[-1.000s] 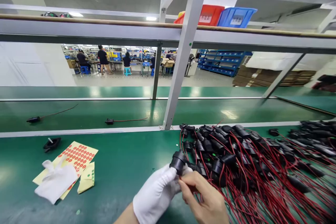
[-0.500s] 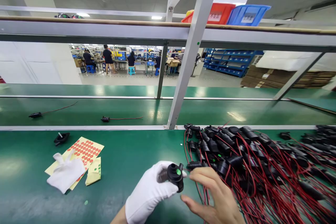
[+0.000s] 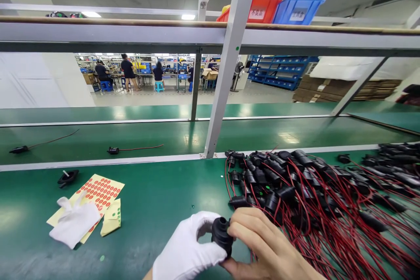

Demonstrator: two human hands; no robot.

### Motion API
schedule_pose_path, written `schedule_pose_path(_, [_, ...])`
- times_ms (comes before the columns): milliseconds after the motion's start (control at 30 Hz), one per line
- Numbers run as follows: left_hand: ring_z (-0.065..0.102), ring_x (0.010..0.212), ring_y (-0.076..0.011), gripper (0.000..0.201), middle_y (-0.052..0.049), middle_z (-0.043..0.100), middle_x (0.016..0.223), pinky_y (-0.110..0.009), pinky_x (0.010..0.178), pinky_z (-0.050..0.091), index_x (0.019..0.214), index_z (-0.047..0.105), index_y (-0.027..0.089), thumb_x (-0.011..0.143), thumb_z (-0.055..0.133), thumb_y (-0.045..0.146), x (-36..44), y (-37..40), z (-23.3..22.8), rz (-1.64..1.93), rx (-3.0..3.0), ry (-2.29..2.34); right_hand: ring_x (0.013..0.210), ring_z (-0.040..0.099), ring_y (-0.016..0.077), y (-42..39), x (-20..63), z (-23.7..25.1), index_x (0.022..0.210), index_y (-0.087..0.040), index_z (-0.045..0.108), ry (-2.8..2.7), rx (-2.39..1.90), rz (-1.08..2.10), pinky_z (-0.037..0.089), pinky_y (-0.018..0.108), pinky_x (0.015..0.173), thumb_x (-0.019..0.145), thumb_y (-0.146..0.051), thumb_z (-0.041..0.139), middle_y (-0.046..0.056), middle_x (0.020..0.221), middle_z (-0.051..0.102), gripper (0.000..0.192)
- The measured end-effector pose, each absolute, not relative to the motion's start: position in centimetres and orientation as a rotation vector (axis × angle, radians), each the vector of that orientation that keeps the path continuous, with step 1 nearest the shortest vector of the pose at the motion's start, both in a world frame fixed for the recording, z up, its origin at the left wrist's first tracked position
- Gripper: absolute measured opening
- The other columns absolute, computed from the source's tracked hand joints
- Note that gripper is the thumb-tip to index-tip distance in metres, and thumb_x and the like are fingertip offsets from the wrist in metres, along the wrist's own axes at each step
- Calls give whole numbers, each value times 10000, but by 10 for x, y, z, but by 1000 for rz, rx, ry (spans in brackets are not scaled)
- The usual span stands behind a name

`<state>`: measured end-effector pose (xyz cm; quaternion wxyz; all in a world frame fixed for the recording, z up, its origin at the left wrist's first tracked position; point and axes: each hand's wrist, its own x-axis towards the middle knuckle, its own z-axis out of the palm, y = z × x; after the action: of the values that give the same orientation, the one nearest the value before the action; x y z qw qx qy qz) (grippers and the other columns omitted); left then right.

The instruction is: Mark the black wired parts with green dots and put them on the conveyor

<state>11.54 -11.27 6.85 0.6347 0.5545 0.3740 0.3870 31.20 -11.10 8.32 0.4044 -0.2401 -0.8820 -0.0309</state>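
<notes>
My gloved left hand (image 3: 190,249) and bare right hand (image 3: 265,249) both gripped the black socket (image 3: 222,236), fingers curled, probably pressing.

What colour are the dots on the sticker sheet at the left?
Red dots on the yellow sheet, in the head view.

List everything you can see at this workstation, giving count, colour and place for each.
black socket: one, black, held between both hands
wired sockets pile: many, black with red wires, right of the green table
sticker sheets: several, yellow with red and green dots, left
white glove: one, lying on the sheets
belt pieces: two, black with red wire, far belt
bins: red and blue, top shelf
people: several, far background
left hand: white-gloved
right hand: bare
</notes>
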Motion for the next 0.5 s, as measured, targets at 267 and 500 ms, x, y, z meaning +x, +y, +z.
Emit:
schedule_pose_path(267, [664,762,-190,474,-62,707,783,-291,756,487,886,606,139,744,760,564,126,-116,57,879,1022,637,758,601,170,-105,308,64,973,-254,524,-2002,-842,440,525,244,674,706,-309,834,-6,870,597,413])
schedule_pose_path(500, [720,700,-191,549,-93,716,770,-279,664,546,916,693,84,747,782,599,140,-111,45,799,490,398,769,526,173,-91,306,65,884,-212,548,-1636,-1028,1348,461,264,679,701,-796,688,-4,824,537,628])
